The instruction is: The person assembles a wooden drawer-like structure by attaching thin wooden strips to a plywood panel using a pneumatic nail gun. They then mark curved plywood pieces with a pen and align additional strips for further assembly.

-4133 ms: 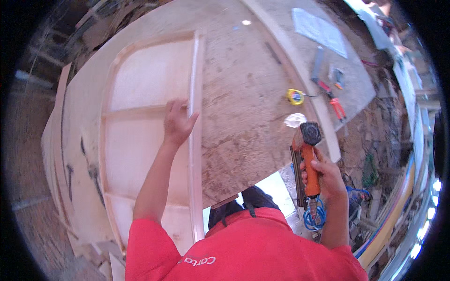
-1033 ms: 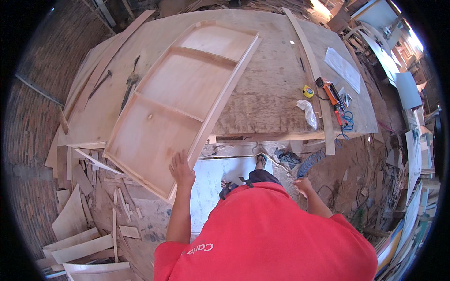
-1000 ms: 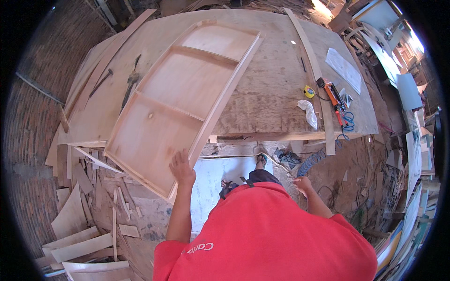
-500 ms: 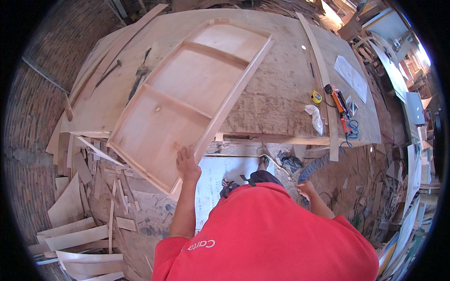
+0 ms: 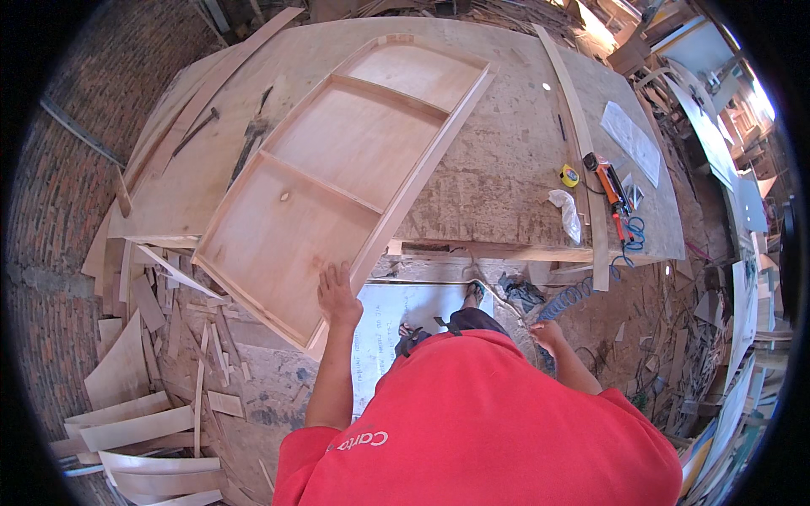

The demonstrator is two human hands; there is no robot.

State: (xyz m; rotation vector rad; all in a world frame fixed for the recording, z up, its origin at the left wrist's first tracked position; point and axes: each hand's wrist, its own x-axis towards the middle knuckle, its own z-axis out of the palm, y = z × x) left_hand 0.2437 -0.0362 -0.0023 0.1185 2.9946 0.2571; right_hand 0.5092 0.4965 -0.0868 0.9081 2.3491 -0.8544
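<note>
A long shallow wooden frame point(image 5: 333, 139) with a thin panel bottom and two cross dividers lies slantwise on the workbench, its near end jutting past the front edge. One far corner is rounded. My left hand point(image 5: 338, 293) rests at the near right corner, fingers spread flat on the panel and wrist over the side rail. Low at my right side, my right hand point(image 5: 548, 336) is closed with its fingers curled. Whatever is in it, if anything, is hidden. Just beyond it runs a blue coiled air hose point(image 5: 567, 298).
The big wooden workbench point(image 5: 498, 169) holds a hammer point(image 5: 196, 132), an orange nail gun point(image 5: 609, 185), a yellow tape measure point(image 5: 569, 175), a plastic bag point(image 5: 565, 211) and a long wood strip point(image 5: 574, 110). Wood offcuts point(image 5: 143, 422) litter the floor at left; a brick wall point(image 5: 63, 185) stands beyond.
My right hand has shifted very slightly up and left. My left hand and the wooden frame stay where they were.
</note>
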